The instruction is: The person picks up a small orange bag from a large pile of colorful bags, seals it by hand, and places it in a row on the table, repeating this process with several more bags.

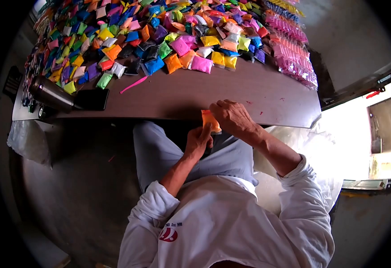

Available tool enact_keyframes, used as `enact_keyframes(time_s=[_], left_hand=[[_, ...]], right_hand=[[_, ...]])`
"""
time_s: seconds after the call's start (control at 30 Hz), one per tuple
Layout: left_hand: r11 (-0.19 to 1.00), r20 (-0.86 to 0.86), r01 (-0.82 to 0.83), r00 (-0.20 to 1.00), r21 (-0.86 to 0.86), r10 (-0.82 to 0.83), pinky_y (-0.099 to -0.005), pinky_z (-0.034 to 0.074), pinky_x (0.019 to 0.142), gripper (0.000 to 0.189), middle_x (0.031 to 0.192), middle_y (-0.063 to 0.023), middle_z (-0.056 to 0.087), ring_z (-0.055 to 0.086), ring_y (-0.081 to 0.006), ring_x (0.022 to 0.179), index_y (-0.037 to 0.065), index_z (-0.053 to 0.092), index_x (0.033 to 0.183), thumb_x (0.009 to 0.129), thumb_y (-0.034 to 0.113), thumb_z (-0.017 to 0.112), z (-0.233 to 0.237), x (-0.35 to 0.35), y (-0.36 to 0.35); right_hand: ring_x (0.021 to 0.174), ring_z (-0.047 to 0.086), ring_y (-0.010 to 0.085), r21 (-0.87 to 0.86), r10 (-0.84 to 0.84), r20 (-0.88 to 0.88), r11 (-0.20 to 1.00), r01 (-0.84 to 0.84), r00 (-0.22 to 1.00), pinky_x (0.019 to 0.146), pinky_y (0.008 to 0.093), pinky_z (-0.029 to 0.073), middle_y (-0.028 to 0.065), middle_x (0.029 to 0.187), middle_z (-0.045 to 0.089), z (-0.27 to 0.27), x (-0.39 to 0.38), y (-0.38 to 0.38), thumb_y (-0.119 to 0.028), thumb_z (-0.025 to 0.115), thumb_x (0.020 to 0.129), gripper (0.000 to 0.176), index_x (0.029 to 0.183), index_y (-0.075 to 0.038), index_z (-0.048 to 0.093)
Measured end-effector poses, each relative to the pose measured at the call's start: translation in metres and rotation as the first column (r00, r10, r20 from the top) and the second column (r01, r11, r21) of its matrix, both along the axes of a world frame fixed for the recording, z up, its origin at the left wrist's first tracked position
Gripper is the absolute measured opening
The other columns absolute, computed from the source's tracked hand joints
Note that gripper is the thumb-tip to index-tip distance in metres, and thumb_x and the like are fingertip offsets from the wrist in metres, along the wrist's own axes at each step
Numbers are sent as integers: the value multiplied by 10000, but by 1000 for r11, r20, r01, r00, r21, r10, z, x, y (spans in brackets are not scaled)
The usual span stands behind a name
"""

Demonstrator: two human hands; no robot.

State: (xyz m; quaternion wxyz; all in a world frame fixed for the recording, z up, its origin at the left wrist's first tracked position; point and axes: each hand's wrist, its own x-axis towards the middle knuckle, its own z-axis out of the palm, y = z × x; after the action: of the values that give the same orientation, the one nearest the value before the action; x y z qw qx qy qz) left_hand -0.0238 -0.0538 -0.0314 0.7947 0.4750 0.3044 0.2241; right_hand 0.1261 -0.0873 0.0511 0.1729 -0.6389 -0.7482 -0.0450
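Observation:
Over my lap, close to the table's front edge, my left hand [200, 139] grips a small orange packet [210, 120] with the thumb laid across its face. The packet stands roughly upright, its top end pointing toward the table. My right hand [233, 115] is closed at the packet's upper right side, fingers curled. Whether those fingers pinch the packet's edge or some other small thing is hidden. Beyond both hands, a big heap of small coloured packets [177, 47] covers the far part of the table [173, 96].
Stacked rows of pink clear-wrapped packs [289, 49] line the table's right side. On the left lie a steel tumbler [52, 94] and a dark phone [92, 99]. A pink strip [133, 85] rests before the heap. Plastic bags [30, 140] hang at the left edge.

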Motion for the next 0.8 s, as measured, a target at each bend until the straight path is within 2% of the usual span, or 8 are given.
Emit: enact_keyframes(time_s=[0.17,0.33,0.47,0.57,0.63,0.67,0.73,0.8], left_hand=[[1000,8,2,1000,-1,-2,-213,368,440,417,518,-16,487,469,-74,434,13,580,780,892,414,548,3,1,0],[998,-15,-7,1000,58,8,-212,368,442,444,517,-17,493,466,-66,442,7,580,771,901,428,525,-1,2,-1],[997,-38,12,999,72,-9,-211,362,441,461,517,-19,491,456,-64,442,-1,577,763,902,435,519,-1,1,-2],[999,-57,-3,998,38,5,-210,353,440,471,519,-18,486,445,-65,437,-10,578,769,901,439,519,-1,-3,-2],[995,-47,50,998,85,-46,-223,369,484,518,525,-16,467,450,-85,471,6,573,778,867,514,531,-7,-7,0],[996,-48,50,998,80,-47,-223,369,484,518,525,-16,467,450,-85,471,6,573,778,867,514,531,-10,-8,0],[996,-14,50,999,71,-50,-220,371,483,507,528,-16,466,454,-81,474,2,573,788,876,499,527,-10,-8,-2],[995,-7,48,999,82,-47,-219,372,482,496,529,-17,467,454,-80,473,3,570,786,882,488,522,-10,-7,-2]], right_hand=[[664,616,293,-88,-95,-4,992,95,995,558,352,504,133,699,594,-3,-3,5,-51,606,729,101,815,-10,573],[676,621,300,-191,-255,-26,950,246,967,535,358,498,137,706,607,0,-9,13,-55,565,779,49,789,-8,575],[604,596,310,-132,-284,-69,953,273,956,503,380,464,123,670,594,-11,-5,19,-56,552,764,64,708,-26,542],[616,611,285,8,-200,-146,979,204,969,543,362,480,124,681,600,-16,4,15,-62,552,786,47,764,-23,567],[647,626,241,-114,-258,-454,966,232,853,583,335,490,121,702,611,-13,10,7,-78,558,812,66,826,-19,586],[647,626,241,-119,-261,-454,965,232,852,583,335,490,121,702,611,-11,12,3,-78,558,812,66,826,-19,586],[656,627,211,-227,-364,-595,931,285,716,597,312,491,115,716,618,-3,13,-7,-93,564,829,91,862,-13,588],[644,624,208,-210,-378,-581,925,317,720,594,310,490,111,716,620,-8,18,-14,-97,564,830,93,864,-13,586]])
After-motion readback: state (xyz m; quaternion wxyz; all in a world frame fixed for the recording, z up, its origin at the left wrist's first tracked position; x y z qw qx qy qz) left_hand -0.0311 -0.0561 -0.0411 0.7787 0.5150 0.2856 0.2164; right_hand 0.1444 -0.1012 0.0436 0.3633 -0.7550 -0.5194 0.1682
